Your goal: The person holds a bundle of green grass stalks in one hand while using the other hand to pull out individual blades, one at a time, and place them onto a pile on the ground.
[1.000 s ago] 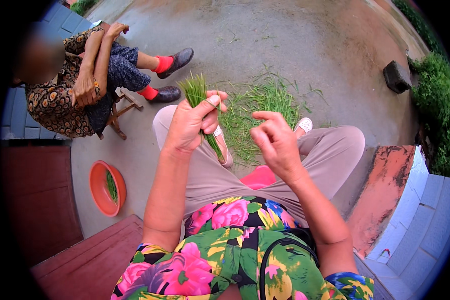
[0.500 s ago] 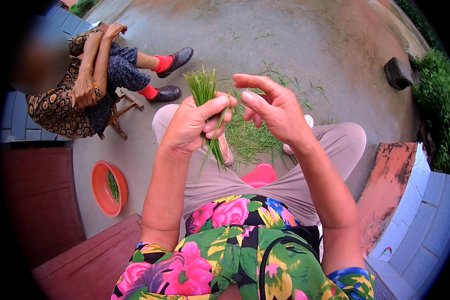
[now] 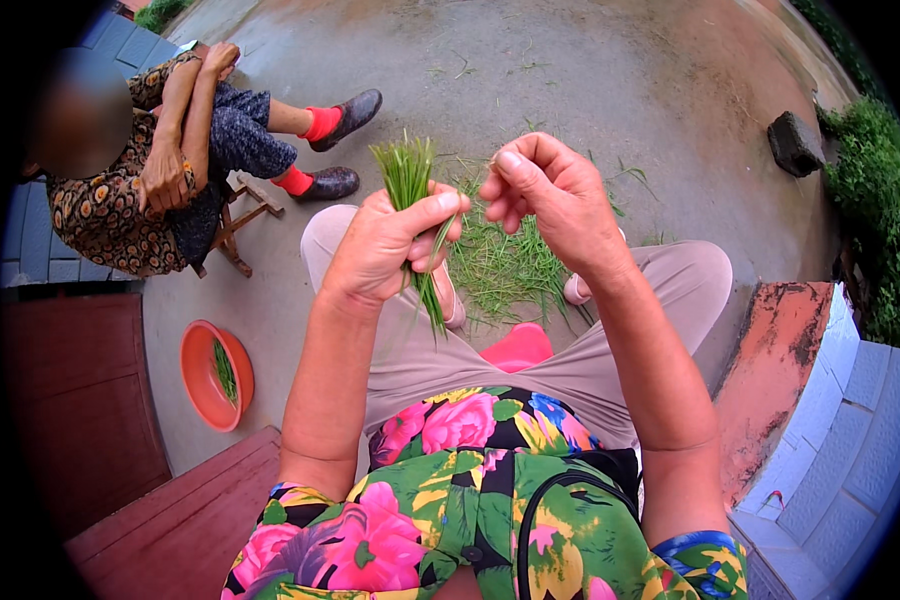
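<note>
My left hand (image 3: 395,240) is closed around a bunch of thin green stalks (image 3: 405,178) that look like chives. Their cut ends point up and away from me, while the thin tips hang below the fist. Just to the right, apart from the bunch, my right hand (image 3: 560,200) is raised with thumb and forefinger pinched together. Whatever may be between those fingertips is too small to make out. On the ground between my feet lies a loose heap of green blades (image 3: 505,265), partly hidden behind my right hand.
An orange-red basin (image 3: 195,390) with some green stalks stands at the left. Another person (image 3: 120,200) sits with crossed arms on a wooden stool (image 3: 232,235) at the far left. A dark block (image 3: 796,147) and bushes (image 3: 875,210) are at the right, beyond a low wall (image 3: 785,375).
My right hand has turned and moved slightly right, its open fingers closing into a pinch. The left hand still holds the bunch, almost unmoved.
</note>
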